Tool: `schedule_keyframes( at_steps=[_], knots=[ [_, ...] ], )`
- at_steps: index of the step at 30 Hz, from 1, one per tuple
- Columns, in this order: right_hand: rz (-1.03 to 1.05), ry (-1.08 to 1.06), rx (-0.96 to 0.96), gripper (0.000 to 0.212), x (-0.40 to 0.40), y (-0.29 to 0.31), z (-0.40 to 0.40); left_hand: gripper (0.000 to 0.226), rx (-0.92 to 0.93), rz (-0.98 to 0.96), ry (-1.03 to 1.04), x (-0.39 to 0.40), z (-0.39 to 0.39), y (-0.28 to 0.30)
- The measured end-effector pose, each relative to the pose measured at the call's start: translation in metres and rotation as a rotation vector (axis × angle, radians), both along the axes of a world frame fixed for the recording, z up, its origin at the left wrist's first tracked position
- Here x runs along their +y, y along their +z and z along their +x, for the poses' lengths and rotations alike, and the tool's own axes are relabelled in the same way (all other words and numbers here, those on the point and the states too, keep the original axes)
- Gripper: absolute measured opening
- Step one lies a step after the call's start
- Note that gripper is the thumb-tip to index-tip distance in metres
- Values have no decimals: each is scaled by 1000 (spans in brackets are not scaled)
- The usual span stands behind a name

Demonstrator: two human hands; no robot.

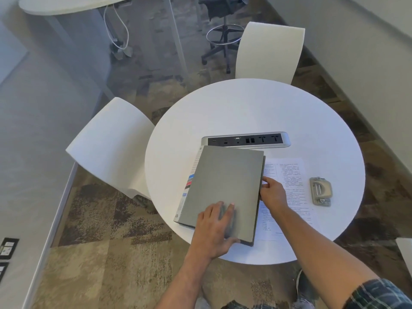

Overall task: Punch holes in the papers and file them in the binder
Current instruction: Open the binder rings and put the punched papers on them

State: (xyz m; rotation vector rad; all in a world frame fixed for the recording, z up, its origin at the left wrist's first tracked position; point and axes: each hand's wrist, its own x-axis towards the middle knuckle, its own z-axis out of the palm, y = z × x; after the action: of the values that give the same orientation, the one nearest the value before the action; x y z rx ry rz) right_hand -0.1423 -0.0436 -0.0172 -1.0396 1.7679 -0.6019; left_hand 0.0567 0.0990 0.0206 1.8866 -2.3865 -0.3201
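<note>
A grey binder [225,186] lies closed on the round white table [245,112], with coloured divider tabs showing along its left side. My left hand [215,230] rests flat on the cover near its front corner, fingers straight. My right hand [273,194] grips the binder's right edge, fingers curled at the cover. Printed papers [289,192] lie on the table to the right, partly under the binder and my right hand. A grey hole punch [320,191] sits further right of the papers.
A power and socket strip [245,141] is set into the table just behind the binder. White chairs stand at the left [111,148] and far side [269,50] of the table. A black stool [223,34] stands further back on the carpet.
</note>
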Motion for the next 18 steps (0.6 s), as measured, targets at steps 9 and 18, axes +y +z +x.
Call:
schedule_keyframes(
  at_steps=[9, 18],
  knots=[
    [-127, 233, 117, 50, 1, 5, 13, 72, 9, -83, -53, -1, 5, -5],
    [-304, 840, 413, 56, 25, 4, 45, 44, 464, -208, 231, 6, 16, 42]
  ],
)
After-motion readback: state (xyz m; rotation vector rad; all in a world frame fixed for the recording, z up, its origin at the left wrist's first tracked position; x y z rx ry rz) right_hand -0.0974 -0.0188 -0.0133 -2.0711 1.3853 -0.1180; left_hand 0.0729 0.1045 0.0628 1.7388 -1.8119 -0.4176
